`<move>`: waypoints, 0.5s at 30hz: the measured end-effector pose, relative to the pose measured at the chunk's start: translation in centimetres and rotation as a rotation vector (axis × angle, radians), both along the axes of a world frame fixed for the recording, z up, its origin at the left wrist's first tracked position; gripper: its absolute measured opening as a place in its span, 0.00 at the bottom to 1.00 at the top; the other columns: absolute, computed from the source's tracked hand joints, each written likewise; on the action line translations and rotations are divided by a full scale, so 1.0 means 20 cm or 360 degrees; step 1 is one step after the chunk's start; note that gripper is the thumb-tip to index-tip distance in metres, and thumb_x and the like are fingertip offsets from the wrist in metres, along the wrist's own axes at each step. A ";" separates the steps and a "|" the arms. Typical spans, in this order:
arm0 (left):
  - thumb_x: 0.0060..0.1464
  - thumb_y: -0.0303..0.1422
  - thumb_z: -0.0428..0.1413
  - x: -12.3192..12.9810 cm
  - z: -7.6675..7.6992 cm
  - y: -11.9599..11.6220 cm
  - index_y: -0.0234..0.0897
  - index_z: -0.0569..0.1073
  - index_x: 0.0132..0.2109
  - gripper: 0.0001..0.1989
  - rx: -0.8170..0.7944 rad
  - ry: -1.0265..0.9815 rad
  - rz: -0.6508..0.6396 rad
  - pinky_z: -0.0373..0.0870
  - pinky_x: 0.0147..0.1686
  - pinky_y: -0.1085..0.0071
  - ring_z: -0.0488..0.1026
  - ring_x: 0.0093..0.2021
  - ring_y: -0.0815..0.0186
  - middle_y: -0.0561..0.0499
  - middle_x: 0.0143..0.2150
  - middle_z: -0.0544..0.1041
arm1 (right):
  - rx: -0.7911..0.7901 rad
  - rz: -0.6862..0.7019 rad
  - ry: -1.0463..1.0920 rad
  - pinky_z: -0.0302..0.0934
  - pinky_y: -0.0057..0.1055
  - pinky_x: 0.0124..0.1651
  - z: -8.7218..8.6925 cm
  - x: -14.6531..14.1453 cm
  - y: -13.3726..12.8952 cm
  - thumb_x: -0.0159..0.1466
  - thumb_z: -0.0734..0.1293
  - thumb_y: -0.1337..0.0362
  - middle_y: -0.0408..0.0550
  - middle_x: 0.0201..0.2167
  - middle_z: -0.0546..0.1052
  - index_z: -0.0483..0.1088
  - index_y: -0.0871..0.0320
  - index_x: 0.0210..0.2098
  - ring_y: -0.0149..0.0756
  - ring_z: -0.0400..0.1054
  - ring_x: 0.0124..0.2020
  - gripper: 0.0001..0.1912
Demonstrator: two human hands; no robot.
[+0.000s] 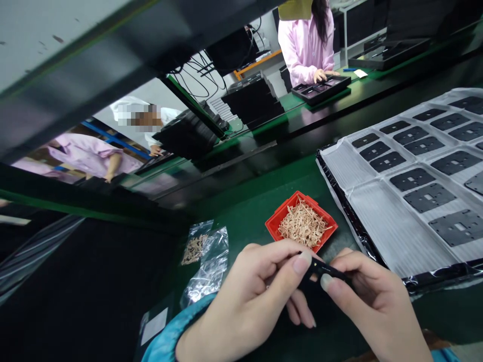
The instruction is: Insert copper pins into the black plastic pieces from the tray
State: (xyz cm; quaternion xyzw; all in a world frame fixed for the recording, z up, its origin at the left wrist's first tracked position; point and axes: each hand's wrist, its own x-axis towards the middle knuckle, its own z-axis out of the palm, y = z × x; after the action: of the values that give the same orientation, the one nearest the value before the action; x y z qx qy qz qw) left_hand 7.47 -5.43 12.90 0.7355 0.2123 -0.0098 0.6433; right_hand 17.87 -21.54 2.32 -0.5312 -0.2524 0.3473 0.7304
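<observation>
Between my two hands is a small black plate point(319, 270) with a square hole, held tilted just in front of the red bin. My left hand point(260, 291) pinches its left end between thumb and fingers. On the other end, my right hand point(372, 296) has its thumb on the near face and its fingers curled behind. Just beyond them stands the red bin point(272, 221), filled with thin tan strips point(304, 223). Part of the plate is hidden by my fingers.
On the right lies a large tray point(377, 221) lined with white sheet, holding several flat black plates point(430, 197). Clear plastic bags point(211, 269), one with tan pieces, lie left of the bin. Beyond the dark rail, a person in pink point(302, 48) touches a black tray point(322, 92).
</observation>
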 end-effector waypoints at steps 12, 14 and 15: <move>0.73 0.26 0.60 0.02 0.00 0.04 0.36 0.82 0.52 0.06 0.1234 -0.0920 -0.0406 0.82 0.36 0.77 0.88 0.35 0.65 0.48 0.38 0.89 | 0.0176 -0.0382 -0.0373 0.75 0.17 0.41 0.11 0.00 0.03 0.67 0.76 0.68 0.35 0.33 0.81 0.77 0.47 0.36 0.26 0.79 0.36 0.08; 0.74 0.23 0.57 0.03 0.03 0.04 0.34 0.81 0.50 0.08 0.1389 -0.1039 -0.0540 0.83 0.39 0.76 0.90 0.40 0.63 0.45 0.42 0.90 | 0.0195 -0.0428 -0.0437 0.75 0.17 0.43 0.12 0.00 0.03 0.66 0.75 0.71 0.35 0.35 0.81 0.76 0.48 0.35 0.26 0.80 0.37 0.10; 0.73 0.21 0.56 0.03 0.04 0.04 0.33 0.81 0.49 0.09 0.1441 -0.1026 -0.0568 0.83 0.40 0.77 0.89 0.39 0.65 0.47 0.40 0.90 | 0.0203 -0.0438 -0.0489 0.75 0.17 0.44 0.13 0.00 0.02 0.65 0.75 0.72 0.35 0.36 0.81 0.75 0.48 0.36 0.26 0.80 0.38 0.10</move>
State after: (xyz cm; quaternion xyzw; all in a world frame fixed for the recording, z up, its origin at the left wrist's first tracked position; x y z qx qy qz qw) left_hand 8.13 -4.62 13.74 0.9274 -0.1384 0.1982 0.2853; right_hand 17.79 -21.05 4.86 -0.5600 -0.3072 0.1424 0.7561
